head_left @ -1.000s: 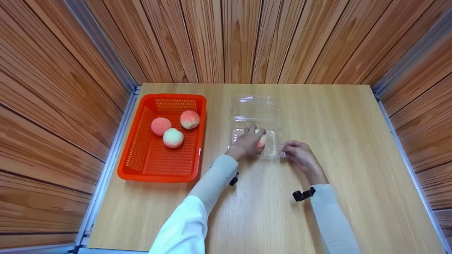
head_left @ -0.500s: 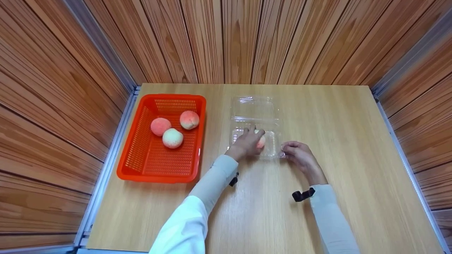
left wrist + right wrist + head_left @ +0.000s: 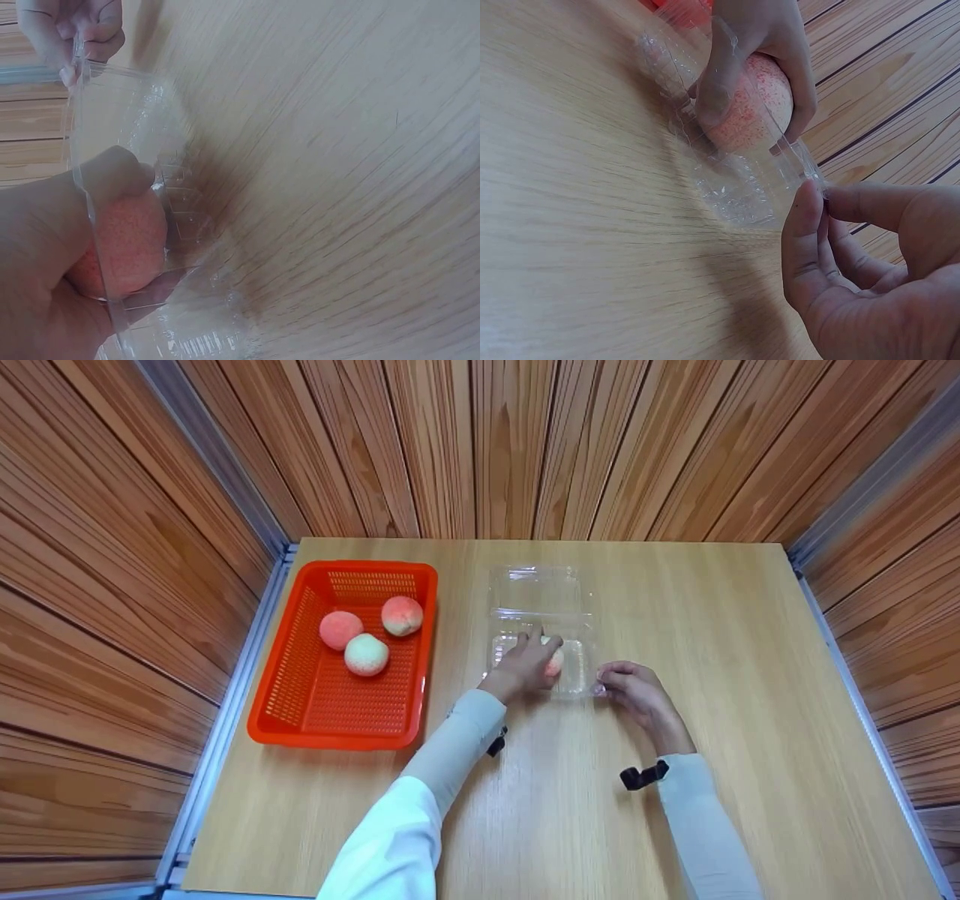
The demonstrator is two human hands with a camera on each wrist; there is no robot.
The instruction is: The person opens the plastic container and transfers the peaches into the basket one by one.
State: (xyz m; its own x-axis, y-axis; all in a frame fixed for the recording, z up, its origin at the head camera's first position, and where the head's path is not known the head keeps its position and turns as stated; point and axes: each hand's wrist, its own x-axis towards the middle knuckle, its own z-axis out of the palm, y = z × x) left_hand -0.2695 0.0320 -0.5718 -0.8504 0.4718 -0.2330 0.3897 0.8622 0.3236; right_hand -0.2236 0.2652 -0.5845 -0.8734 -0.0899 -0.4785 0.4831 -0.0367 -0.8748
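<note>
A clear plastic clamshell container (image 3: 574, 664) lies on the table with its lid (image 3: 544, 585) folded back toward the rear wall. Inside its base, my left hand (image 3: 523, 666) grips a pink and cream peach (image 3: 554, 663). The left wrist view shows the thumb and fingers curled round the peach (image 3: 131, 244), down between the container's walls. At the container's near right corner, my right hand (image 3: 637, 690) pinches the rim between thumb and fingertips; that pinch shows closely in the right wrist view, with the right hand (image 3: 877, 262) below the peach (image 3: 754, 105).
An orange-red plastic basket (image 3: 337, 709) stands at the left of the table. It holds three peaches: a pink peach (image 3: 341, 630), a pale peach (image 3: 367, 655) and a two-toned peach (image 3: 402, 616). Wood-panelled walls (image 3: 510, 450) enclose the table at the back and sides.
</note>
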